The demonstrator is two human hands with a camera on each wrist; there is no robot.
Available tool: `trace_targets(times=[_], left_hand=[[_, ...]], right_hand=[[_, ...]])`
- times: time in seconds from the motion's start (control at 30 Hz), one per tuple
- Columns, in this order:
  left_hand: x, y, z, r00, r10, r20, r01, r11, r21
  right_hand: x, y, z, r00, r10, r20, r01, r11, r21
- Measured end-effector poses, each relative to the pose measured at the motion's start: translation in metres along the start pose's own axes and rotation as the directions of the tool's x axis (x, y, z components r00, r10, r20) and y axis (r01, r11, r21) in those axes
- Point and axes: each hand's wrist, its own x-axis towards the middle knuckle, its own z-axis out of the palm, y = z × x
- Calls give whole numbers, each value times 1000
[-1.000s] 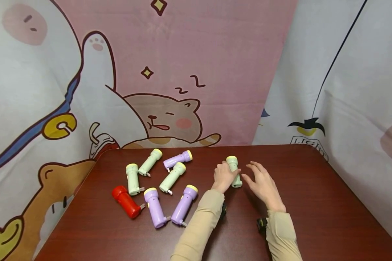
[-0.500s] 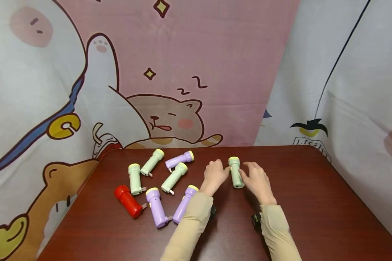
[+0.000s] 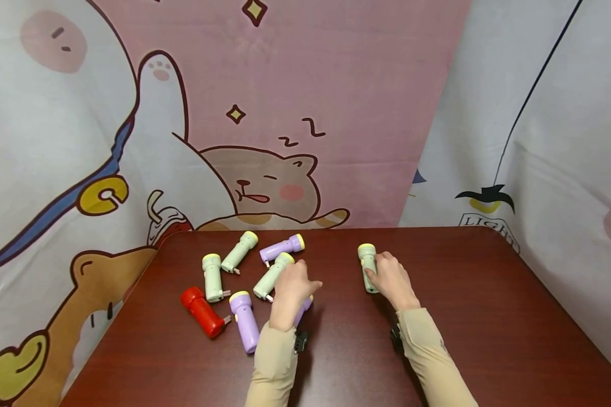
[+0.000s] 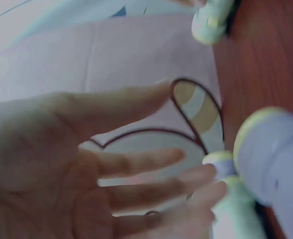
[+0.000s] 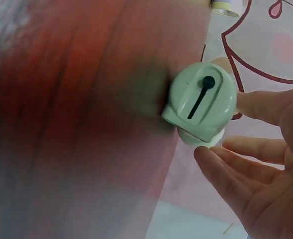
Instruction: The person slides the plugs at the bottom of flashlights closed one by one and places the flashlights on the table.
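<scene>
A pale green flashlight (image 3: 368, 261) with a yellow rim lies apart on the right half of the table. My right hand (image 3: 393, 281) holds it, thumb on one side and fingers on the other. In the right wrist view the slotted tail end of this flashlight (image 5: 201, 105) faces the camera. My left hand (image 3: 291, 293) is open, fingers spread, above a purple flashlight (image 3: 304, 308) that it mostly hides in the head view. The left wrist view shows that purple flashlight (image 4: 278, 162) beside the fingers, and a green flashlight (image 4: 238, 211) beyond the fingertips.
Left of my hands lie a red flashlight (image 3: 202, 312), another purple one (image 3: 244, 322) and several more green and purple ones, some with prongs folded out. The dark wooden table (image 3: 468, 294) ends at a cartoon-printed cloth (image 3: 356, 113) behind.
My left hand has let go of the green flashlight and moved left over the purple ones. My right hand has come in from the right and taken hold of that green flashlight.
</scene>
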Motion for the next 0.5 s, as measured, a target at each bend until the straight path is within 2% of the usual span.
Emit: trace_targets(times=[0.2, 0.5], left_hand=[[-12, -17, -9, 993, -94, 75, 91, 995, 42], [-17, -30, -7, 970, -126, 209, 113, 991, 74]], right_hand=[[0, -1, 2, 1000, -6, 18, 7, 1000, -8], [0, 0, 3, 1000, -11, 21, 12, 1000, -22]])
